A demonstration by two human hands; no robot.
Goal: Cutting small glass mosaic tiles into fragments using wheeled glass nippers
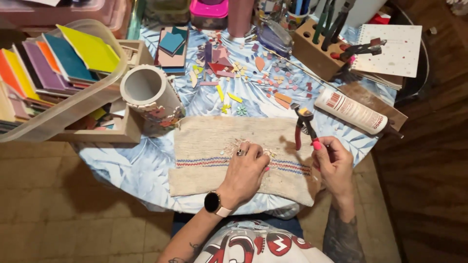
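The right hand has its fingers closed round the red handles of the tile nippers, whose long axis runs up and away, slightly left, with the jaws at the far end. The left hand lies palm down on the beige cloth, fingers curled over small tile chips; whether they pinch one cannot be told. The chips lie left of the nipper jaws, nearer the left hand, on the tabletop.

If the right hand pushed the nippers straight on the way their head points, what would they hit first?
The right hand aims the red-handled nippers up and slightly left. Next in that line are probably the orange tile pieces; height above the table is unclear.
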